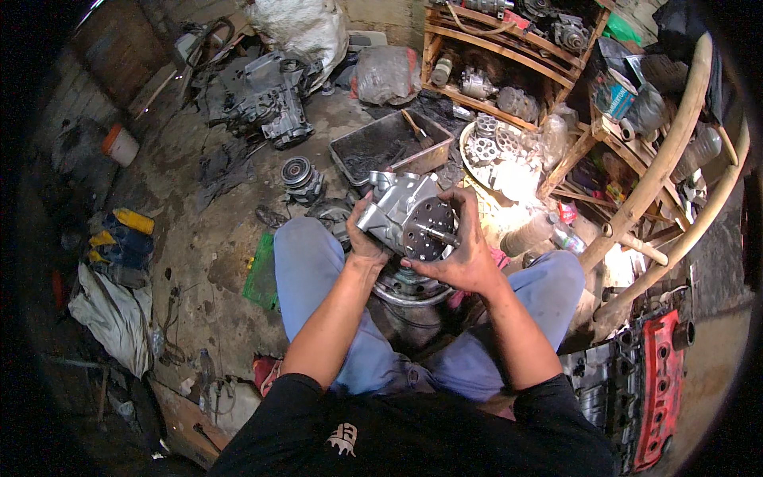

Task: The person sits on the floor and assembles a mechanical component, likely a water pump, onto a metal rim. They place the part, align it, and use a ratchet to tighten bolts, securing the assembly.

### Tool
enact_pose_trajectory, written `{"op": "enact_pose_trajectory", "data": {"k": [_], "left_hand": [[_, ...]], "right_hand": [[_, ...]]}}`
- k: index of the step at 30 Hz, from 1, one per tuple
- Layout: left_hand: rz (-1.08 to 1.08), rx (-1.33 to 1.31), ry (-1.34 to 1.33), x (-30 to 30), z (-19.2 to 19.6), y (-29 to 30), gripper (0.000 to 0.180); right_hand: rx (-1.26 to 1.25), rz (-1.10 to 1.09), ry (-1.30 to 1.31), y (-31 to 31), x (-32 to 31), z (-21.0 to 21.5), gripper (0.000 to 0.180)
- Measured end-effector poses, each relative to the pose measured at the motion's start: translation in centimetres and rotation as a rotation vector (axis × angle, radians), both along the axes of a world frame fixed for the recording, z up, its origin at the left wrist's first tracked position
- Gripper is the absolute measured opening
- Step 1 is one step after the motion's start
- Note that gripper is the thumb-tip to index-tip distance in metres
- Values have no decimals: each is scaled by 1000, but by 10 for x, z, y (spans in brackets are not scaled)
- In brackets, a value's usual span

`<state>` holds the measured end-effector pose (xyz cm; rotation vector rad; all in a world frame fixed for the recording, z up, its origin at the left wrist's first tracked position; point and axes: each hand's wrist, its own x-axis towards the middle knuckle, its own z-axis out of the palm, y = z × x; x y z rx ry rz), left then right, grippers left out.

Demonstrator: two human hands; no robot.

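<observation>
Both my hands hold a silver compressor body, a cast-metal housing (387, 219) with a dark round face full of small holes and a thin shaft sticking out. My left hand (368, 238) grips the housing from its left side. My right hand (469, 253) curls round the right edge of the round face, thumb below it. Under the compressor, between my knees, stands a round stand with a metal rim (413, 300); whether the two touch, I cannot tell. A pulley-fronted unit (300, 180) sits on the floor ahead to the left.
A grey tray (350, 164) of dark liquid with a brush (416, 129) lies ahead. Right of it is a basin (466, 163) of metal parts. Wooden shelves (509, 56) stand behind. A gearbox-like assembly (278, 103) lies far left; a red engine cover (660, 389) lies right.
</observation>
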<state>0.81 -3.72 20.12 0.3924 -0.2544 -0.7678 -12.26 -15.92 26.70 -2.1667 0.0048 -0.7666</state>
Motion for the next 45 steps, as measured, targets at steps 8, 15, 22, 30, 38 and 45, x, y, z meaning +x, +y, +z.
{"op": "enact_pose_trajectory", "data": {"k": [8,15,22,30,38,45], "left_hand": [[-15,64,-144,12,12,19,63],[26,198,-447,14,30,34,72],[66,402,-611,8,52,42,87],[16,422,-488,5,48,47,85],[-14,483,-376,8,38,47,72],[-87,583,112,12,15,39,50]], "right_hand": [[-128,85,69,-8,-10,12,94],[-145,148,70,-4,-15,5,83],[-77,232,131,-17,-19,0,68],[-46,203,120,-17,-17,-6,57],[9,198,175,-15,-14,-6,57],[161,170,361,-5,-4,-9,84]]}}
